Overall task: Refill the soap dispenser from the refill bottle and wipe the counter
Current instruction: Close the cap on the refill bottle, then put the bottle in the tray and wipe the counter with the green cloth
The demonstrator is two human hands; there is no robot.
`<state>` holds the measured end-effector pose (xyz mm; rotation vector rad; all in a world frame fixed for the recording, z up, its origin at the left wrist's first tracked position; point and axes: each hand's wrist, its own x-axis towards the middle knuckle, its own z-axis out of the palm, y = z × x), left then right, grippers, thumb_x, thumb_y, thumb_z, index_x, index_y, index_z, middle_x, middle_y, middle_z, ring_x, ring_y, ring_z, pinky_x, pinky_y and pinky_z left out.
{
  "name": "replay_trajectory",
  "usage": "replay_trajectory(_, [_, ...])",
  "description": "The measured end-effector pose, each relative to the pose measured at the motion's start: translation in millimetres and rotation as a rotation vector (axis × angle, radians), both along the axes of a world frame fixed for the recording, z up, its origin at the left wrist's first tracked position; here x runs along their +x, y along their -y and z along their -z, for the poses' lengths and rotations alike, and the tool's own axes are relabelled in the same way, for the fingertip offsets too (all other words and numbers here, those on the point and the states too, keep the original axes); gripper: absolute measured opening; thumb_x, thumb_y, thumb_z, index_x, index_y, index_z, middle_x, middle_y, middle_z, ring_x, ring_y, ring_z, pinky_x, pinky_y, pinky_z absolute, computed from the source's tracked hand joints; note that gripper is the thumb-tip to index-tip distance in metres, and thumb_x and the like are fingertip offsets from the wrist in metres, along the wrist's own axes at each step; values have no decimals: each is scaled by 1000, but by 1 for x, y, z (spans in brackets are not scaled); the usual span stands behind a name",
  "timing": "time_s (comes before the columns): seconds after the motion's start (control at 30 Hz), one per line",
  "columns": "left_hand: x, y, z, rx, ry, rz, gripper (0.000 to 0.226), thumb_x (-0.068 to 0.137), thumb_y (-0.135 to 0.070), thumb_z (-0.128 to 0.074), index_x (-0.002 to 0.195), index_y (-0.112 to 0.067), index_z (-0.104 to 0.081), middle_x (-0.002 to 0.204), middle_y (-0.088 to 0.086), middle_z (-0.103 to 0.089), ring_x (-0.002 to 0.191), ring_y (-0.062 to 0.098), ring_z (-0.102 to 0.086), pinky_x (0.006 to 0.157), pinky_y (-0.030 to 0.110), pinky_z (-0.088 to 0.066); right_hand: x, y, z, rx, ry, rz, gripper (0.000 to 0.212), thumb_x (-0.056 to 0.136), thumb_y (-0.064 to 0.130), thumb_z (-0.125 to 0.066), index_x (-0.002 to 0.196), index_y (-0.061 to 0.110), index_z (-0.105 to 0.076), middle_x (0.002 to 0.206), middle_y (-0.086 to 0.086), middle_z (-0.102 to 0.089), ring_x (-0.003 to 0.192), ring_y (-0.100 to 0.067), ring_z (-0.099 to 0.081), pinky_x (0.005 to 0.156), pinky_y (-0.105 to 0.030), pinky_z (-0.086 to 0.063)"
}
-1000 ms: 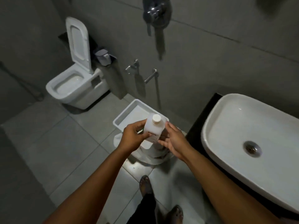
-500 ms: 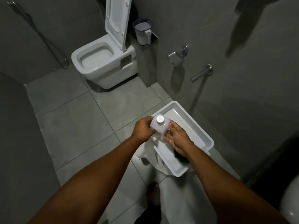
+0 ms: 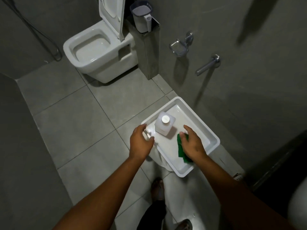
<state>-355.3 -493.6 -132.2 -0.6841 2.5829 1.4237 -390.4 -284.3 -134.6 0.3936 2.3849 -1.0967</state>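
The refill bottle [image 3: 165, 125] stands upright and capped in the white tray [image 3: 208, 130], between both sets of fingers, ungrasped. The left hand [image 3: 140, 142] hovers relaxed. The right hand [image 3: 192, 144] rests over the green cloth [image 3: 179, 147]; pinch it next, I judge, clear of the bottle.

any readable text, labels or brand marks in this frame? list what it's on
Grey-rimmed white container on the ledge beside the toilet: small white lettering on its rim, too blurred to read.
White bottle standing in the white tray: no label text visible from above; the cap is blank.
Green cloth under the right hand: no print visible.
Nothing else carries text.
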Motion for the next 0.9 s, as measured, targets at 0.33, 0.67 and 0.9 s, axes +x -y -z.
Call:
replay_trajectory(0.33, [59,-27,46,-576,-21,869,70,106,-59,-26,162,-17,-25,170,6,-23,159,27,-9,129,48,-7,39,-14,64,642,8,-368,73,101,56,-28,159,17,-7,160,-32,-17,139,-49,-33,112,-54,-33])
replay_trajectory(0.67, [49,-29,73,-729,9,955,74,106,-62,-16,163,-16,-12,172,9,-10,159,30,5,127,48,6,33,3,86,718,-73,-355,69,100,49,-45,155,23,-14,143,-28,-32,119,-40,-51,88,-46,-55])
replay_trajectory(0.9, [51,-26,55,-694,48,955,77,104,-64,-14,164,-17,-4,173,7,0,159,27,11,129,48,2,26,-6,58,478,-50,-221,50,103,35,-49,148,26,-29,133,-19,-38,117,-36,-52,99,-50,-50])
